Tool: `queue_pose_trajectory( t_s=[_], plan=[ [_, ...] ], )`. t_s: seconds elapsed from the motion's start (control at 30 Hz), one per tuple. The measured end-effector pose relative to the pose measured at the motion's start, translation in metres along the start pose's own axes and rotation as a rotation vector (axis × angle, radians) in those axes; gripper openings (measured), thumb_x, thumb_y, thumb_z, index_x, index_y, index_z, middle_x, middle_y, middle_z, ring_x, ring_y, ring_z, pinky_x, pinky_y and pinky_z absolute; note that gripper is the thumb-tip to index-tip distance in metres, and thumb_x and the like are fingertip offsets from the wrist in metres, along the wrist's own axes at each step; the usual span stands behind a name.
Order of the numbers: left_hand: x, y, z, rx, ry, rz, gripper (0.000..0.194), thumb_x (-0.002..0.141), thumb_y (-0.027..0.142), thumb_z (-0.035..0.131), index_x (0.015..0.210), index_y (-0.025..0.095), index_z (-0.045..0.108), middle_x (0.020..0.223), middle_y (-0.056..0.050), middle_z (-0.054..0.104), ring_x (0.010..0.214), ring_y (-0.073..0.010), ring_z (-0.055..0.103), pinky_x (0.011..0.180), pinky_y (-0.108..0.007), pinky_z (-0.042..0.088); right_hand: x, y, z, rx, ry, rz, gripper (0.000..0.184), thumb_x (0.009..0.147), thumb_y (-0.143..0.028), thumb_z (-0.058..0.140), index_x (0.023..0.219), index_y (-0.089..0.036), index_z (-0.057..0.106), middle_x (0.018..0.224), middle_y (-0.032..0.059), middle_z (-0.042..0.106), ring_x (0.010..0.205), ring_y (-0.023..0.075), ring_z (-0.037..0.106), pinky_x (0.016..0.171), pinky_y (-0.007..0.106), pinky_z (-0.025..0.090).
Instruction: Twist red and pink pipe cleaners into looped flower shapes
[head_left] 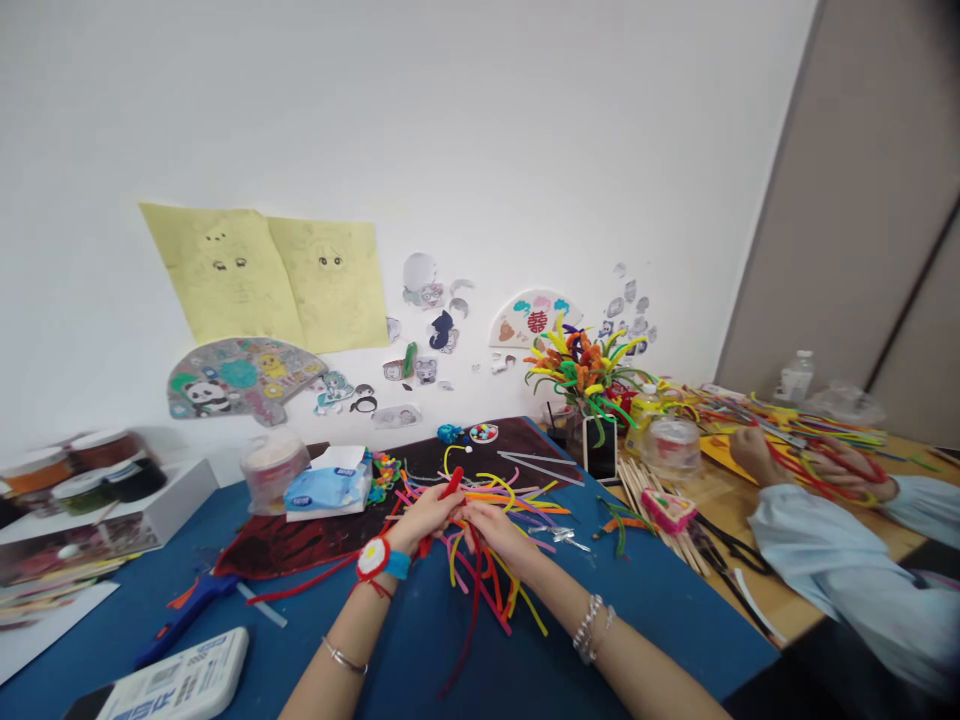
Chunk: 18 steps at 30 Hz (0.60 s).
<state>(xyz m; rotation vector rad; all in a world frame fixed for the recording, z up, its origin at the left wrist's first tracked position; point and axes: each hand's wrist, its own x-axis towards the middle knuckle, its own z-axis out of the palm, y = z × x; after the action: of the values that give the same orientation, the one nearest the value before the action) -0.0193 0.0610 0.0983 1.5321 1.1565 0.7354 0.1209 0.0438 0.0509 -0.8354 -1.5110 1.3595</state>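
Over the blue tabletop (pixel 645 630), your left hand (pixel 426 515) and right hand (pixel 493 530) pinch red pipe cleaners (pixel 452 483) above loose coloured stems (pixel 551 510).

Spread over a table (pixel 405 655) before a wall (pixel 480 130), with pipe cleaners (pixel 517 503) strewn around and beneath left hand (pixel 425 518) and right hand (pixel 495 532) at centre. Flanked behind to the left by a tissue pack (pixel 322 492) beside a tub (pixel 274 472), and at far left by jars (pixel 101 462) atop a box (pixel 196 495). Bordered at front left by a hand tool (pixel 187 620). Backed to the right by a bouquet (pixel 586 372) behind a phone (pixel 600 448), with sticks (pixel 661 515) nearer and a co-worker's sleeve (pixel 806 530) beyond, at far right.
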Motion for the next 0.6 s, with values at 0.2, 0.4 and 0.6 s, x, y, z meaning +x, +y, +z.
queue_pose_trajectory(
  t_s=[0.2,0.4,0.6],
  plan=[
    [0.0002,-0.0013,0.0001,-0.028,-0.057,0.035,0.03,0.075,0.047,0.045,0.078,0.017,0.042,0.055,0.007,0.041,0.035,-0.0017,0.022,0.033,-0.017,0.014,0.0006,0.0029,0.0002,0.023,-0.013,-0.016,0.024,0.084,-0.035,0.04,0.083,-0.017,0.056,0.045,-0.0038,0.049,0.041,0.0088,0.042,0.046,0.021,0.029],
    [0.0024,-0.0056,-0.0004,-0.026,-0.077,0.034,0.026,0.074,0.042,0.048,0.079,0.016,0.044,0.056,0.007,0.042,0.036,-0.0018,0.024,0.033,-0.016,0.014,0.0019,0.0059,-0.0001,0.028,-0.033,0.008,0.025,0.084,-0.035,0.04,0.083,-0.017,0.056,0.044,-0.0044,0.048,0.04,0.0086,0.041,0.046,0.021,0.029],
    [0.0006,-0.0037,-0.0009,0.021,-0.043,0.039,0.031,0.074,0.046,0.048,0.076,0.016,0.045,0.053,0.007,0.04,0.035,-0.0021,0.024,0.033,-0.017,0.017,0.0016,0.0041,0.0003,0.013,-0.024,-0.007,0.024,0.084,-0.034,0.04,0.082,-0.017,0.056,0.044,-0.0041,0.049,0.039,0.0083,0.039,0.045,0.021,0.027]
  ],
)
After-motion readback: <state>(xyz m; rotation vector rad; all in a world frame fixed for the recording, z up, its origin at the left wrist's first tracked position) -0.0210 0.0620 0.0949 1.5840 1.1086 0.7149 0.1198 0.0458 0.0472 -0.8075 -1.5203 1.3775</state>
